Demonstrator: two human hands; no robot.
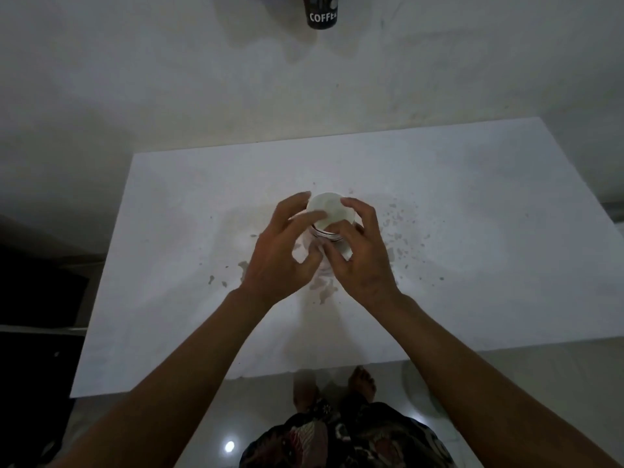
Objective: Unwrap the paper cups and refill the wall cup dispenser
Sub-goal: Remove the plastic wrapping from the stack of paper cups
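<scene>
White and speckled with small grey-green flecks and smears, the rectangular table top (pixel 439 265) stands against a pale plastered wall (pixel 169 79), with a glossy tiled floor (pixel 209 417) showing below its near edge. High on the wall, at the upper edge of the view, hangs a black paper cup printed with white letters reading "COFFE" (pixel 322 13); what holds it is cut off by the frame.

Near the middle of the table, between the two hands, stands the stack of white paper cups (pixel 329 211). Its top face is a plain white disc, tilted a little toward the camera. Below that disc a band of thin dark lines rings the stack, and a clear, shiny plastic wrapper (pixel 304 251) sheathes the lower part, catching the light in pale folds. Whether the stack's foot touches the table cannot be told, since the hands cover it.

The left hand (pixel 287 251) comes in from the lower left, its fingers curled round the left side of the stack and one finger laid across the white top. The right hand (pixel 364 255) reaches from the lower right, fingers bent and pinching at the wrapper on the right side, thumb pressed near the ringed band. Both forearms are bare and stretch out over the near edge of the table.
</scene>
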